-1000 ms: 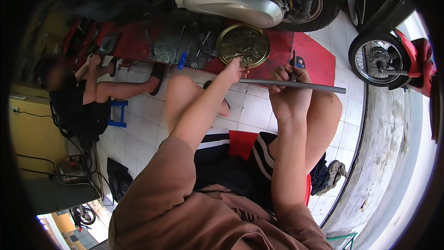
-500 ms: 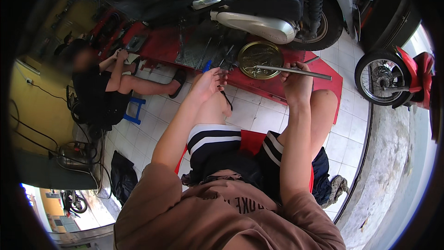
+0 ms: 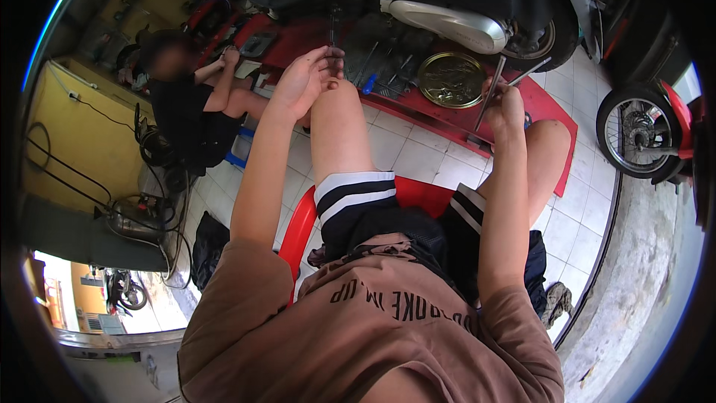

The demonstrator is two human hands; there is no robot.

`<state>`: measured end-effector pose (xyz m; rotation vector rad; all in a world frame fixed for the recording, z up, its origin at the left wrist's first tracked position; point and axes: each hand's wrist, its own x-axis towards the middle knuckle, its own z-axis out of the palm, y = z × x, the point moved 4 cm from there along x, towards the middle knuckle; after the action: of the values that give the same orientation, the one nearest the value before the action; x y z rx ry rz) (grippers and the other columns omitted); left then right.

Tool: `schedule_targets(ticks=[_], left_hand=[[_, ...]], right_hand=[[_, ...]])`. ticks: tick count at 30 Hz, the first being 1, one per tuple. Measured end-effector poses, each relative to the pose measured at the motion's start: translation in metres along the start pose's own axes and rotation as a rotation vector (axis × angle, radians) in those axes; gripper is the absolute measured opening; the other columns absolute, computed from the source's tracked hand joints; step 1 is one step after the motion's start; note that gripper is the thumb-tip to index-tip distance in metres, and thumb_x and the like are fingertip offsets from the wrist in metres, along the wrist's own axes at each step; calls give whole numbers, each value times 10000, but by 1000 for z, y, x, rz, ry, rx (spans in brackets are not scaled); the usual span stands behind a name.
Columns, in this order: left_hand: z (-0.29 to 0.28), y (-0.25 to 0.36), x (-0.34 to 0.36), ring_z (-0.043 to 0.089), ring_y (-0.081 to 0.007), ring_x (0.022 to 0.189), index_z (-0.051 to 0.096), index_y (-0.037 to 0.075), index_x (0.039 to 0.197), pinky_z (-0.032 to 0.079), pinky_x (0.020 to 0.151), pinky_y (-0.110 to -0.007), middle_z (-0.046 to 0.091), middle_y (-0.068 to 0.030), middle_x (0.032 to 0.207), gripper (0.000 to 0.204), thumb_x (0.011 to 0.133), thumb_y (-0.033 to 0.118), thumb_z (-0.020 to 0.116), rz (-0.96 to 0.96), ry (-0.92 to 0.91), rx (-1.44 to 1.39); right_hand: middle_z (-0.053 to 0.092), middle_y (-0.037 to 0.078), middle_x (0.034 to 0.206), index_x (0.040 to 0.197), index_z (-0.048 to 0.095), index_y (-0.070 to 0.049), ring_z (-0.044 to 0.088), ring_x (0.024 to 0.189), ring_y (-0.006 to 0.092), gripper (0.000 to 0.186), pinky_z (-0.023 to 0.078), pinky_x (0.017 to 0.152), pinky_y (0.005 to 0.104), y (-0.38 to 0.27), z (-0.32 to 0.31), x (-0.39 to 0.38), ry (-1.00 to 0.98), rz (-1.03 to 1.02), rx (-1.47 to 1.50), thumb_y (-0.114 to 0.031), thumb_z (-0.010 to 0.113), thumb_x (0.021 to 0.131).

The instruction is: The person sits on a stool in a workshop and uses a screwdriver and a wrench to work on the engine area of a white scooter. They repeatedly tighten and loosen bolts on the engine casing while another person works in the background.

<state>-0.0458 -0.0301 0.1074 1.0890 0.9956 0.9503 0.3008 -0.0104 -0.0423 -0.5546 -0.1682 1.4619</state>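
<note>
My right hand [image 3: 506,110] is closed around a silver metal T-handle wrench [image 3: 490,95], held over the right end of the red platform. One bar slants down past my fingers and the other points up toward the rear wheel; my fingers cover where they meet. My left hand [image 3: 307,82] is raised above my left knee, palm inward, holding nothing. Its fingers are loosely curled and apart, with dark smudges at the tips. Between my hands, a round gold-rimmed tray [image 3: 423,91] sits on the platform, left of the wrench.
A scooter [image 3: 447,26] stands over the red platform [image 3: 541,116]. A blue-handled tool [image 3: 369,84] and several metal tools lie left of the tray. Another person [image 3: 186,108] sits at the left, hands together. A red motorbike's wheel [image 3: 634,128] is at the right.
My view has shifted, moving the scene rightward. The wrench has turned in my right hand from nearly level to steeply slanted. My left hand has moved left and up, away from the tools.
</note>
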Motion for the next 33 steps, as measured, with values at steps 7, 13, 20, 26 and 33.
schedule_targets(ticks=[7,13,20,26,33], left_hand=[[-2,23,-44,523,-148,837,542,35,1069,399,710,-276,551,-29,933,278,972,268,426,96,-1,27],[14,31,-44,534,-146,782,554,52,942,404,679,-270,564,-32,873,228,968,247,440,136,1,46],[88,18,-7,557,-109,712,580,42,821,428,627,-247,600,-29,774,260,955,249,497,148,-213,515],[134,-3,24,598,-156,649,637,-62,864,482,622,-306,656,-113,725,283,898,211,568,269,-308,864],[157,-19,29,551,-220,524,611,-44,760,426,533,-350,578,-153,586,261,855,199,600,486,-88,1152]], right_hand=[[519,132,862,1106,407,23,501,681,173,290,433,600,249,4,-5,17,26,-77,-18,105,369,830],[472,61,669,884,478,-16,366,491,104,76,281,418,216,-2,-20,19,112,-28,44,-60,417,898],[451,66,674,925,408,-51,325,486,100,76,247,418,231,16,-11,9,-59,125,14,-121,439,922],[436,73,699,965,306,-140,336,494,86,153,244,410,205,17,-5,2,-103,127,4,-56,421,907],[428,56,689,959,303,-141,339,489,69,195,246,377,178,13,9,-17,-106,189,-18,-38,454,890]])
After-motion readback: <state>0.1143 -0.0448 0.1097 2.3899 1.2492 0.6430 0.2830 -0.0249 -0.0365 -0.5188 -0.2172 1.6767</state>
